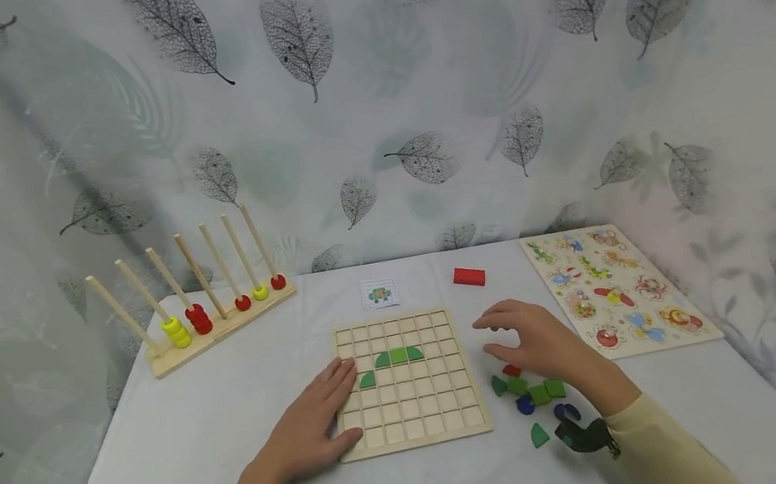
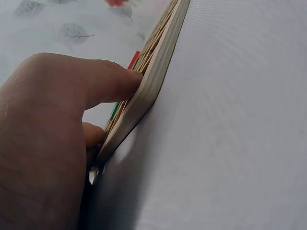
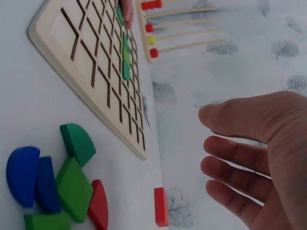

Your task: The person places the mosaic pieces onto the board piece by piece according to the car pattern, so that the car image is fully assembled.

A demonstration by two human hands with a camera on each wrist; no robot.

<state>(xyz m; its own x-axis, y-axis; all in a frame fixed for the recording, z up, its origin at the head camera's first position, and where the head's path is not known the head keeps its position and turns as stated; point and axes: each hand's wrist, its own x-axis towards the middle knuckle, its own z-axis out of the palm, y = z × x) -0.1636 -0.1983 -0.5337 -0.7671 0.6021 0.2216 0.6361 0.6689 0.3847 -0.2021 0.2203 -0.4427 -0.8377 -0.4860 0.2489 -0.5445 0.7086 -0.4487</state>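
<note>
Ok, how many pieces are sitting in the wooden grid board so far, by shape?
Green quarter-round wooden pieces: 3
Green square wooden piece: 1
Total: 4

Overall light: bright, soft and even in all three views; no hard-edged shadows are seen.
Shadows: a faint shadow is cast beside the bead rack (image 1: pixel 201 303) on the backdrop (image 1: pixel 368 111); a dark strip is seen under the left hand (image 2: pixel 43 143) where it meets the grid board (image 2: pixel 153 72).
Glare: none; the tablecloth (image 1: pixel 162 443) is rendered pale and slightly washed out.
Distortion: wide-angle bending is shown at the head view's edges.
Focus: the left hand is softened by closeness; the right hand (image 3: pixel 259 158) and blue piece (image 3: pixel 21 175) are slightly blurred.
Sharpness: moderate; fine cloth weave is resolved in the left wrist view.
</note>
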